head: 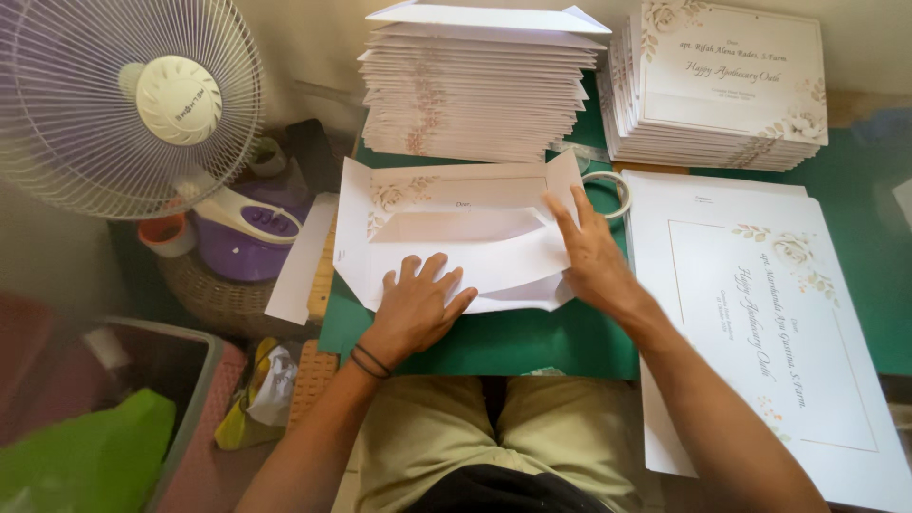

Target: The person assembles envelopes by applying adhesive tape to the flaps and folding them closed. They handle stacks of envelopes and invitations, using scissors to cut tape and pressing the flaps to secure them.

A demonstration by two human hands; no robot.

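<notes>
A white die-cut envelope sheet (446,228) with faded floral corners lies unfolded on a green mat (532,347). My left hand (418,304) lies flat on its lower flap, fingers spread. My right hand (591,252) presses the right side flap down with straight fingers. Neither hand grips anything. Both forearms reach in from below, the left wrist wearing dark bands.
A tall stack of folded envelopes (480,90) stands behind the sheet; a second stack of printed cards (722,85) sits at the back right. Flat printed sheets (760,323) lie at the right. A tape roll (608,190), a white fan (128,100) and a purple appliance (249,228) are nearby.
</notes>
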